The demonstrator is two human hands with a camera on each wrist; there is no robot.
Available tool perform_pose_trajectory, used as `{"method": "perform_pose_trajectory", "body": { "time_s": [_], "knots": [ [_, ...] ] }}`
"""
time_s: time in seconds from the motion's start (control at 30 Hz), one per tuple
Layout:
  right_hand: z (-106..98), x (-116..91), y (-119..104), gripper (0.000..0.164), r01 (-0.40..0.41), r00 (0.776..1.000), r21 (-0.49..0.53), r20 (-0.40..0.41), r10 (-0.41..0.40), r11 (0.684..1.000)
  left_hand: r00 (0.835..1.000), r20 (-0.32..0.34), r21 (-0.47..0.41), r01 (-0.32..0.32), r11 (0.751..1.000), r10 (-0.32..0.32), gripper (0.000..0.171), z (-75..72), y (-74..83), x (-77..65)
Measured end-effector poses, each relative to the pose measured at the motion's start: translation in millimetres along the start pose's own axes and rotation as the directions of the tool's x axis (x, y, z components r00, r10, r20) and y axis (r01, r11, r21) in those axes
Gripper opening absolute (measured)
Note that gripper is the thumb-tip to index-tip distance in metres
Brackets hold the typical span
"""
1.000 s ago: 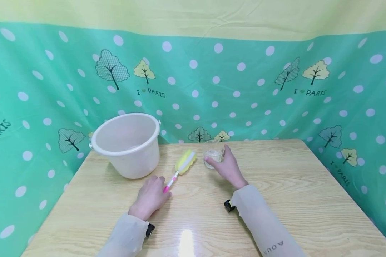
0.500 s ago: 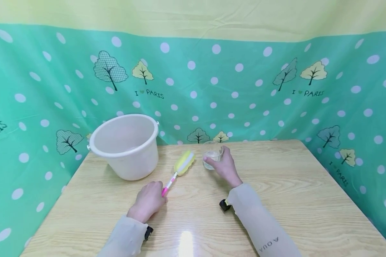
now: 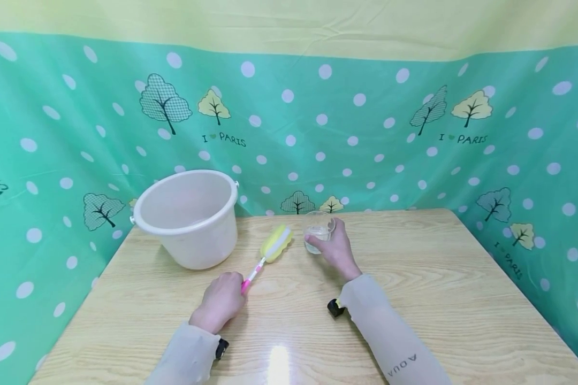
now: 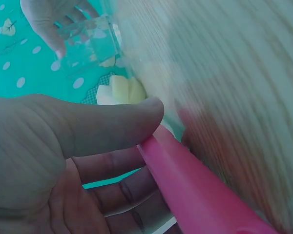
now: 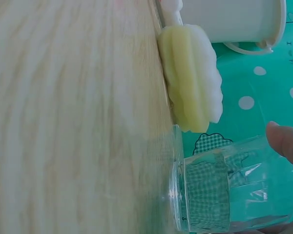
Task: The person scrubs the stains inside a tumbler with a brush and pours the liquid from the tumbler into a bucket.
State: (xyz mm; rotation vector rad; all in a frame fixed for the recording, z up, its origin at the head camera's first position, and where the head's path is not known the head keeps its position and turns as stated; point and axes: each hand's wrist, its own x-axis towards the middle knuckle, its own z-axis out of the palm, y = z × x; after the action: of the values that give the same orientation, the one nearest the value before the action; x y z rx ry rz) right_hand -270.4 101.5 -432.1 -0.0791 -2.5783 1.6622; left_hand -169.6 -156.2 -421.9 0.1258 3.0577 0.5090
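Observation:
My left hand [image 3: 220, 299] grips the pink end of a sponge cup brush, whose yellow and white sponge head [image 3: 276, 243] points away to the right on the wooden table. In the left wrist view the thumb presses on the pink handle [image 4: 185, 180] with the fingers curled behind it. A clear drinking glass [image 3: 314, 245] stands upright just right of the sponge. Thumb and fingers of my right hand [image 3: 338, 250] hold it around its side. What looks like water fills the lower part of the glass [image 5: 207, 195] in the right wrist view.
A large white bucket [image 3: 207, 243] with a handle stands at the table's back left, beyond my left hand. Behind the table [image 3: 414, 299] and along both sides hangs a green dotted curtain [image 3: 366, 128] printed with trees.
My left hand has closed around the brush handle, its fingers curling in and drawing slightly back. The brush and glass keep their places, and my right hand still holds the glass.

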Motion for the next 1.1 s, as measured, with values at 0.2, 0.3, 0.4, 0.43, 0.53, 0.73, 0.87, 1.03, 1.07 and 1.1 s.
{"method": "perform_pose_trajectory", "body": {
  "time_s": [0.2, 0.3, 0.4, 0.43, 0.53, 0.73, 0.87, 1.03, 1.07, 1.1],
  "knots": [
    [-0.2, -0.8, -0.5, 0.098, -0.005, 1.000, 0.001, 0.006, 0.005, 1.000, 1.000, -0.029, 0.038, -0.004, 0.999, 0.005, 0.011, -1.7, -2.2, 0.5],
    [-0.6, -1.3, -0.2, 0.098, -0.004, 1.000, 0.004, 0.008, 0.004, 1.000, 0.999, -0.045, 0.062, -0.013, 0.998, 0.016, 0.009, -2.3, -3.8, 0.9],
    [-1.0, -1.4, 0.1, 0.097, 0.001, 1.000, 0.009, 0.008, -0.002, 1.000, 0.998, -0.064, 0.063, -0.010, 0.998, 0.014, 0.008, -2.7, -5.0, 1.5],
    [-1.0, -1.4, 0.2, 0.097, 0.004, 1.000, 0.010, 0.008, -0.004, 1.000, 0.998, -0.070, 0.060, -0.006, 0.998, 0.010, 0.008, -2.7, -5.4, 1.7],
    [-0.8, -1.0, 0.2, 0.096, 0.012, 1.000, 0.009, 0.007, -0.012, 1.000, 0.996, -0.090, 0.044, 0.008, 0.999, -0.005, 0.007, -2.4, -6.9, 2.1],
    [0.2, -1.0, -0.5, 0.096, 0.006, 1.000, 0.011, 0.005, -0.006, 1.000, 0.993, -0.116, 0.016, 0.001, 1.000, 0.001, 0.015, -2.1, -9.6, 2.0],
    [0.6, -1.1, -1.0, 0.097, -0.002, 1.000, 0.012, 0.006, 0.002, 1.000, 0.989, -0.146, -0.004, -0.019, 1.000, 0.019, 0.014, -1.9, -10.8, 2.1],
    [0.1, -1.4, -1.2, 0.097, -0.012, 1.000, 0.013, 0.013, 0.012, 1.000, 0.986, -0.167, -0.007, -0.014, 1.000, 0.012, 0.010, -2.4, -10.9, 3.3],
    [0.0, -1.5, -1.4, 0.097, -0.015, 1.000, 0.013, 0.014, 0.015, 1.000, 0.985, -0.172, -0.007, -0.010, 1.000, 0.009, 0.009, -2.3, -10.8, 3.9],
    [-0.2, -1.6, -1.6, 0.098, -0.018, 1.000, 0.013, 0.014, 0.018, 1.000, 0.984, -0.175, -0.008, -0.007, 1.000, 0.005, 0.008, -2.5, -10.7, 4.3]
  ]
}}
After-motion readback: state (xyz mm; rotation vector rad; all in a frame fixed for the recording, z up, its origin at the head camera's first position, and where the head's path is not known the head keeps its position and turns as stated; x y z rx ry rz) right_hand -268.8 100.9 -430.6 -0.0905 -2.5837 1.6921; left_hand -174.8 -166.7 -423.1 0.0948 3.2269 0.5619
